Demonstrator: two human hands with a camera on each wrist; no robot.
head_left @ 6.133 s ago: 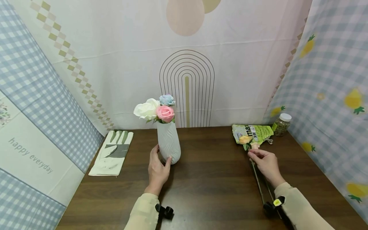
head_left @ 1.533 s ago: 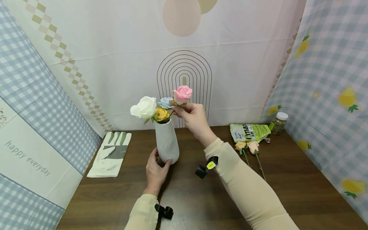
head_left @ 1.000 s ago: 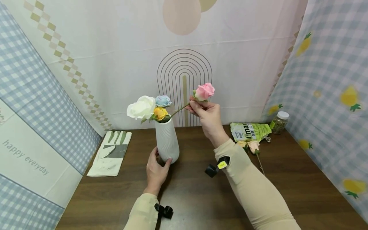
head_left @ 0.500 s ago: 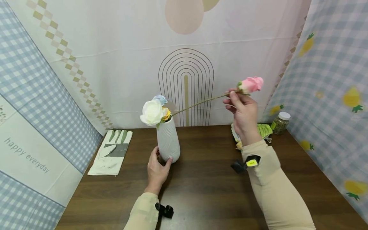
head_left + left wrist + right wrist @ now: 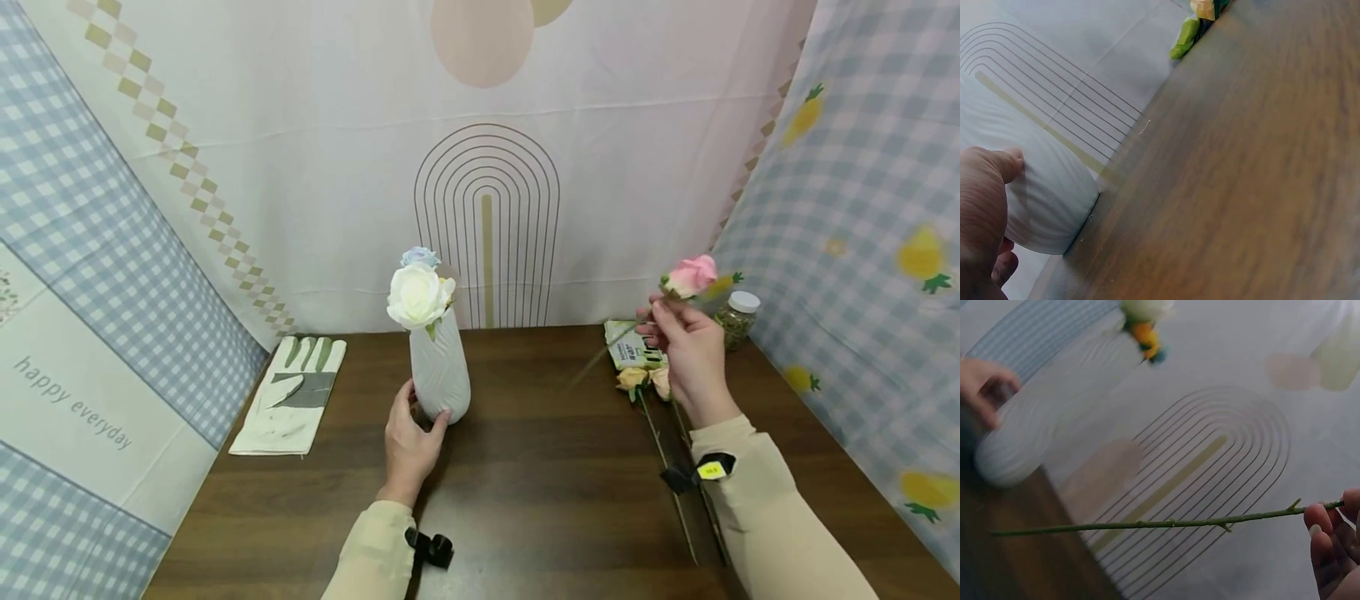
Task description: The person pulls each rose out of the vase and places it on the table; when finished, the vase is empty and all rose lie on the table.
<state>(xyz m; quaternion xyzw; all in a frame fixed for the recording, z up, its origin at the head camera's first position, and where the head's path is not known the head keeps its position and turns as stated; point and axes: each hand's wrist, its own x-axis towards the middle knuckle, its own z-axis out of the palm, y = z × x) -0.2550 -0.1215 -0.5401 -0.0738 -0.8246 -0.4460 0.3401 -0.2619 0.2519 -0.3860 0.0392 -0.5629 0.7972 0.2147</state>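
My left hand [image 5: 411,446] grips the lower part of a white ridged vase [image 5: 441,367], which stands on the table. A white rose [image 5: 418,297] and a pale blue rose [image 5: 420,257] show at its mouth; a yellow flower is mostly hidden behind the white one, though the right wrist view shows the yellow flower [image 5: 1145,339]. Off to the right, my right hand [image 5: 690,354] pinches a pink rose [image 5: 692,276] just under its bloom. In the right wrist view the bare green stem [image 5: 1166,523] stretches out leftward from my fingers, apart from the vase.
Below my right hand lie an orange-yellow rose [image 5: 633,379] and a pale pink rose [image 5: 661,382] with long stems. Behind are a green-and-white packet [image 5: 630,348] and a white-lidded jar [image 5: 738,317]. A white-and-grey glove [image 5: 288,400] lies at the left edge.
My right hand has drawn the pink rose out of the vase and carried it right, then lower. The bouquet has turned, bringing the white rose forward. Earlier a yellow flower joined the vase.
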